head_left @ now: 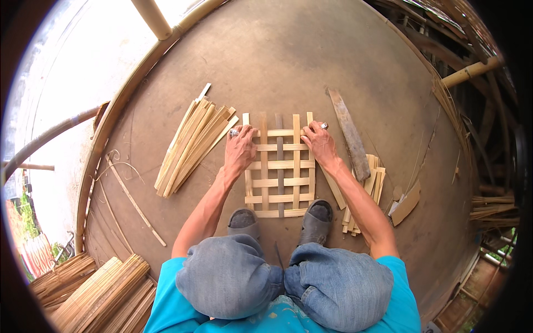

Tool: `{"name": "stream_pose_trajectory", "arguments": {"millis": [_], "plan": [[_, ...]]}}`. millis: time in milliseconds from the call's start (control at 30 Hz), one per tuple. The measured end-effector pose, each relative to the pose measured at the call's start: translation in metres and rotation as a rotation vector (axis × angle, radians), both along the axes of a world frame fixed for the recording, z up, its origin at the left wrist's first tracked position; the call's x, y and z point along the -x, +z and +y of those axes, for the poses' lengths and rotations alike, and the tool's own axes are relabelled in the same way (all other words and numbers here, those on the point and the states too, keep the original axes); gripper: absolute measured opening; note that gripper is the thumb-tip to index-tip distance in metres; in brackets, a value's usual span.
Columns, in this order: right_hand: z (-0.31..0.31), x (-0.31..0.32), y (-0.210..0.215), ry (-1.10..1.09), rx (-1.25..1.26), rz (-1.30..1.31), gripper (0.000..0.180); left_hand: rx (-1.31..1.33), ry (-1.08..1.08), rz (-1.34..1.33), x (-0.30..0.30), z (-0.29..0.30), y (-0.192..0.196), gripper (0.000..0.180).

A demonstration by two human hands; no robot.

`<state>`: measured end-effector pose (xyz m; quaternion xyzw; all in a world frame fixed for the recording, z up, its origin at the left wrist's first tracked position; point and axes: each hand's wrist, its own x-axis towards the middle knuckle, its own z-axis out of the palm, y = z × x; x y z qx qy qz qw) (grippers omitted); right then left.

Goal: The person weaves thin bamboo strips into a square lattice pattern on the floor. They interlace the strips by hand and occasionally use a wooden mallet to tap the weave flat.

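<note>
An open woven lattice of flat bamboo strips (285, 165) lies on the floor in front of my feet. Pale strips make up most of it, with a dark grey strip (280, 173) running lengthwise through the middle. My left hand (241, 150) is closed on the lattice's far left corner, by the end of the farthest cross strip (278, 133). At the far right corner, my right hand (321, 145) grips the same cross strip's other end. Each hand wears a ring. Fingertips are partly hidden behind the hands. My sandalled feet touch or nearly touch the lattice's near edge.
Left of the lattice lies a fanned pile of bamboo strips (194, 147). On the right are a long, flat, brown-grey blade-like piece (350, 133), more strips (377, 183) and a tan scrap (407, 204). Bundled strips (102, 294) stand near left; a bamboo rail (119, 105) borders the floor.
</note>
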<state>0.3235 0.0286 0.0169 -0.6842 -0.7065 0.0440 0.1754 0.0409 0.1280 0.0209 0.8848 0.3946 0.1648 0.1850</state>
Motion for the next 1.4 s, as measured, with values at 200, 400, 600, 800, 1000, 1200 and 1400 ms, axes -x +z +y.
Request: {"name": "stream_pose_trajectory", "arguments": {"millis": [200, 400, 600, 800, 1000, 1200, 1400], "plan": [[-0.003, 0.003, -0.001, -0.01, 0.047, -0.041, 0.016, -0.008, 0.024, -0.035, 0.004, -0.005, -0.002, 0.041], [-0.004, -0.004, -0.008, 0.047, -0.007, -0.093, 0.016, -0.001, 0.058, -0.054, 0.002, -0.008, -0.006, 0.042], [-0.008, -0.006, -0.007, 0.069, -0.079, -0.095, 0.019, -0.007, 0.038, -0.077, 0.003, -0.013, -0.008, 0.042], [-0.011, -0.006, -0.014, 0.044, -0.087, -0.074, 0.028, -0.03, 0.022, -0.101, 0.008, -0.018, -0.01, 0.046], [-0.013, -0.004, -0.016, 0.017, -0.081, -0.07, 0.028, 0.017, 0.036, -0.119, 0.008, -0.021, -0.011, 0.049], [-0.018, 0.002, -0.01, -0.014, -0.124, -0.026, 0.03, -0.009, 0.047, -0.122, 0.006, -0.026, -0.011, 0.051], [-0.018, 0.002, -0.011, -0.063, -0.122, 0.093, 0.032, 0.095, 0.197, -0.206, 0.009, -0.041, -0.02, 0.056]]}}
